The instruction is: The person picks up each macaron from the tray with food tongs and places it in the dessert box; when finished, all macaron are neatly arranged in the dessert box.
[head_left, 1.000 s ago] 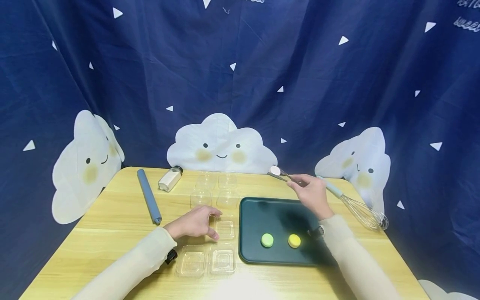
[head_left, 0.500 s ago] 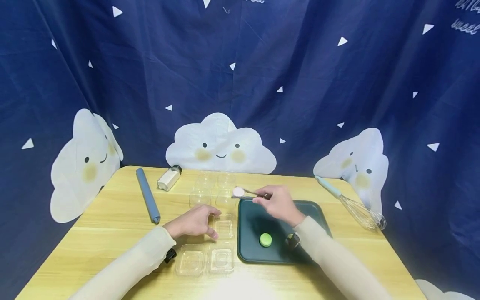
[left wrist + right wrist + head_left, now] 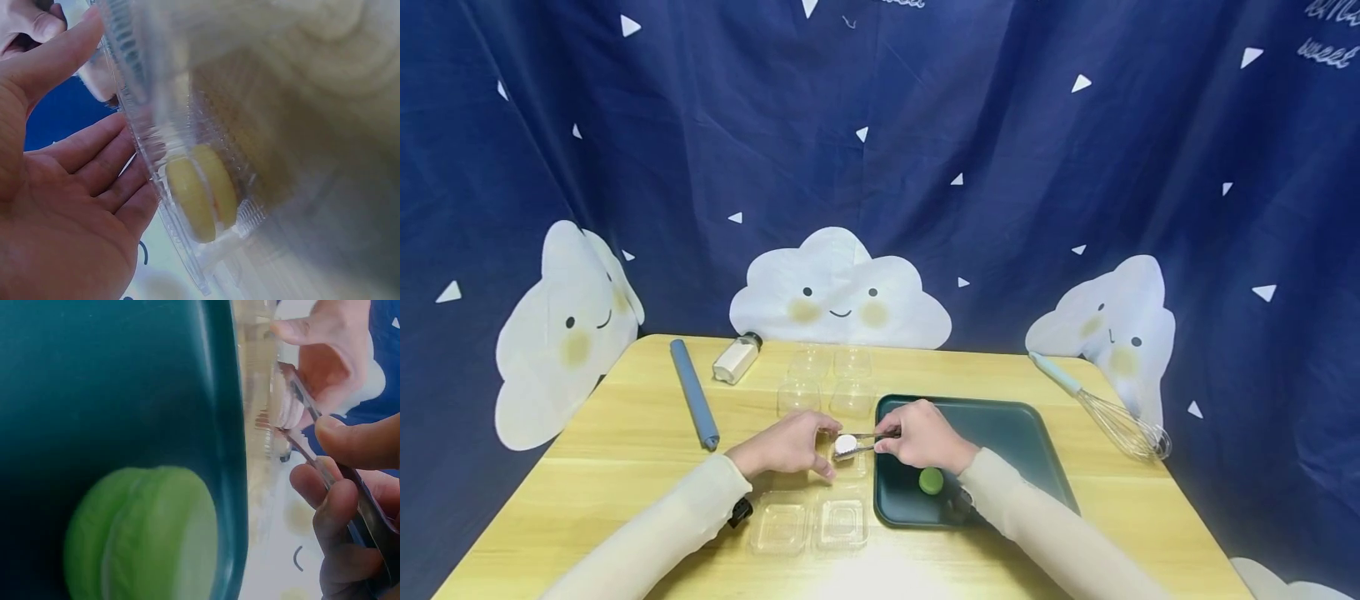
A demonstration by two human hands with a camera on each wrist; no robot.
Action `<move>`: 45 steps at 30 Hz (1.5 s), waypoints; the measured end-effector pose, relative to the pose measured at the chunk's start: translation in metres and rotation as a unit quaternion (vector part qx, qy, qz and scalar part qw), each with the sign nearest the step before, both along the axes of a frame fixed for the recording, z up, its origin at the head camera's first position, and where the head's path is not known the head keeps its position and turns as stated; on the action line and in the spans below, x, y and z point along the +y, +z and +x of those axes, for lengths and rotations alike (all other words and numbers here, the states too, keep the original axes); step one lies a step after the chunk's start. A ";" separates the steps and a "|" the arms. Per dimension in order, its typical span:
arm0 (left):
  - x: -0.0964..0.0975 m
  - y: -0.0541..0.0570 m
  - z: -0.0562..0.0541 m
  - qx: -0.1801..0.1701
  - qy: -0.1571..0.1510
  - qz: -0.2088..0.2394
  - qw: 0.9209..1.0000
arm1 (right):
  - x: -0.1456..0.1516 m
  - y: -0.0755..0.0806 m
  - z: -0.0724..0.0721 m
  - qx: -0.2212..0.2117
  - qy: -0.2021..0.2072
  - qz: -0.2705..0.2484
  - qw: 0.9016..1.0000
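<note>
My right hand point(image 3: 925, 436) grips metal tongs point(image 3: 369, 515), whose tips pinch a pale whitish macaron point(image 3: 846, 443). That macaron hangs over a clear plastic box point(image 3: 852, 472), between the thumb and forefinger of my left hand point(image 3: 786, 446). The left fingers are extended, with fingertips right at the edge of the clear plastic. In the left wrist view a yellow macaron point(image 3: 203, 194) stands inside a clear box beside the left palm. On the dark green tray point(image 3: 1015, 425) sits a green macaron point(image 3: 931, 481), beneath my right wrist.
Two clear boxes point(image 3: 778, 523) stand in front, and several raised clear lids point(image 3: 852, 398) behind the left hand. A blue-grey rolling pin point(image 3: 694, 394) and a jar of white powder point(image 3: 737, 358) lie left. A whisk point(image 3: 1105, 408) lies right of the tray.
My right hand has carried the tongs and whitish macaron leftward and down from the tray's far side to the box by my left hand. The left hand has stayed in place.
</note>
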State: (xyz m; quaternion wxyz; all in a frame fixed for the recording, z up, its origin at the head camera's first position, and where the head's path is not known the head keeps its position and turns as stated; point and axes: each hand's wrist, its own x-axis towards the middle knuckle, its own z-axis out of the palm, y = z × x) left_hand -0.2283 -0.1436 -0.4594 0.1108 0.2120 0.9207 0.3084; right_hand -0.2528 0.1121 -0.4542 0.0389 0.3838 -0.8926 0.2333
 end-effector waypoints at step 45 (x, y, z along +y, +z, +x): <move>0.000 -0.001 -0.002 0.014 -0.012 0.001 1.000 | 0.003 -0.001 -0.011 -0.010 0.010 0.069 0.997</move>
